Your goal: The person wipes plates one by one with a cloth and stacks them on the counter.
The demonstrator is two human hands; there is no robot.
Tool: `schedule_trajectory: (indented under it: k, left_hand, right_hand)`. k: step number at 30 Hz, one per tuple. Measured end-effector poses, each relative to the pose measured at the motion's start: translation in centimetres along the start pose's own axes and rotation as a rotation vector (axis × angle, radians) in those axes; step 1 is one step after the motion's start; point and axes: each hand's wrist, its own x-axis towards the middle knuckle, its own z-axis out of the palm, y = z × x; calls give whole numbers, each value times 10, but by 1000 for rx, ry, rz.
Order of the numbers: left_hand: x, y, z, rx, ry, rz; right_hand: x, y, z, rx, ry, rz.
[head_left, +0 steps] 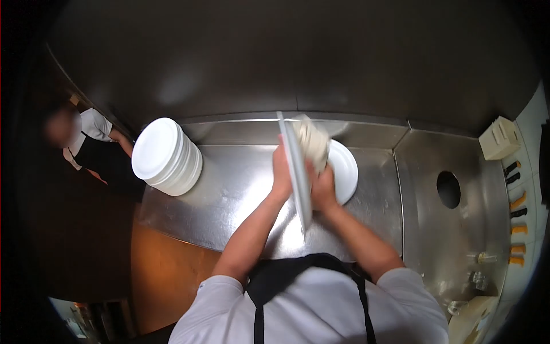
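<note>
My left hand (280, 171) grips a white plate (297, 178), held nearly on edge above the counter so that I see it almost side-on. A whitish cloth (313, 140), blurred by motion, is bunched in my right hand (324, 187) against the plate's right face. Behind that hand, another white plate (346, 172) lies on the steel counter, partly hidden; whether more lie under it I cannot tell. To the left stands a tall stack of white plates (172, 163).
The steel counter (229, 172) runs along a dark wall. At right is a steel surface with a round dark hole (448, 190). Several knives with yellow and black handles (518, 213) line the right wall near a beige box (499, 139). Another person (94, 129) stands at far left.
</note>
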Motion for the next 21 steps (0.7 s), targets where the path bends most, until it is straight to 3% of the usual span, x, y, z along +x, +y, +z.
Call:
schedule_trajectory:
  k: [3, 5, 6, 8, 10, 12, 14, 16, 18, 19, 20, 21]
  left_hand:
    - [-9, 22, -44, -277, -189, -216]
    - [-22, 34, -53, -299, -277, -200]
    - [-29, 35, -53, -283, -284, -147]
    - [-41, 35, -44, -219, -245, -3]
    - [-56, 31, -36, -108, -145, 180]
    - [-61, 34, -38, 35, 2, 368]
    - [-51, 50, -60, 217, 182, 522]
    - [-34, 64, -89, 440, 366, 643]
    - [-23, 82, -111, 690, 463, 692]
    - [-25, 96, -117, 833, 474, 680]
    - [-27, 109, -119, 976, 478, 671]
    - [-27, 122, -120, 1028, 446, 710]
  right_hand:
    - [-44, -9, 28, -177, -123, -379]
    - [-39, -47, 41, -382, -175, -677]
    - [-28, -57, 48, -375, -100, -784]
    - [4, -76, 53, -360, -140, -709]
    - [28, -58, 61, -32, -252, -424]
    - [13, -18, 62, -204, -207, -304]
    - [-20, 29, 63, -100, -216, -111]
    - [-64, 25, 68, 40, -125, -141]
    - [-71, 5, 55, 220, -217, -88]
    - [-63, -8, 51, 7, -134, -121]
    - [-50, -29, 51, -188, -46, 16]
    - [-34, -27, 50, -86, 32, 69]
